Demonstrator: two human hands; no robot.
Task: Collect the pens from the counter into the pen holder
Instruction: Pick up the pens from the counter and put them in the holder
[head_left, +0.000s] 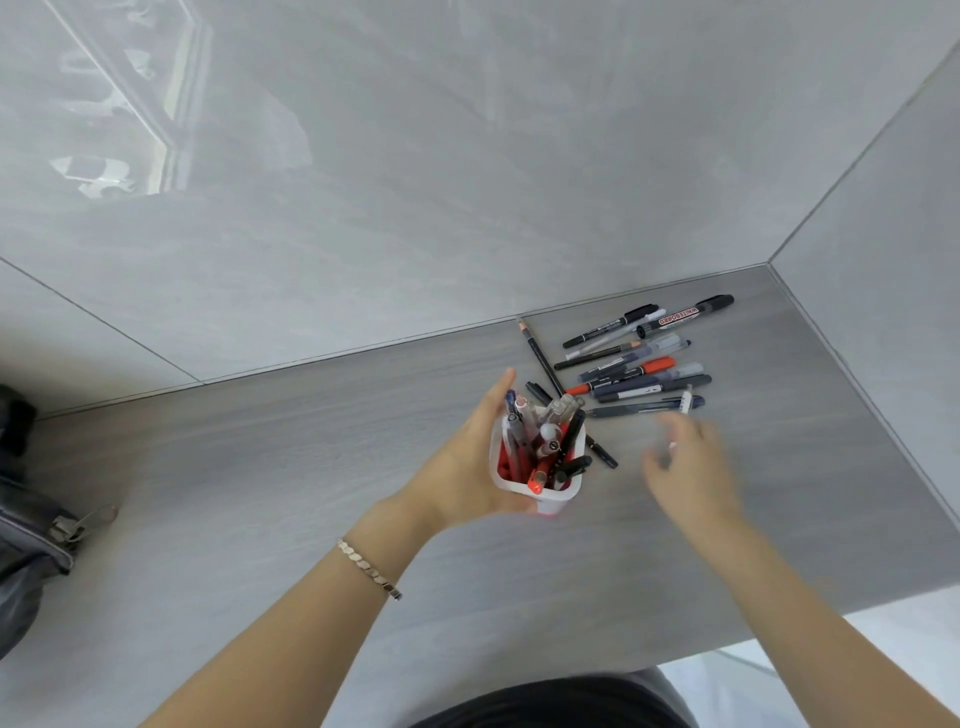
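Head view looks down on a grey counter (311, 493) with the pen holder (537, 486) as its centre: a white cup, red inside, crowded with pens. At the holder's left side the left hand (467, 467) wraps its fingers round the wall, gripping it. Just right of the holder the right hand (691, 467) hovers blurred, fingers spread and empty. Beyond the holder, toward the wall corner, loose pens (639, 364) lie in a heap; the farthest, a marker (685, 314), reads "WHITEBOARD" in red. Far left of the holder sits a dark bag (31, 535).
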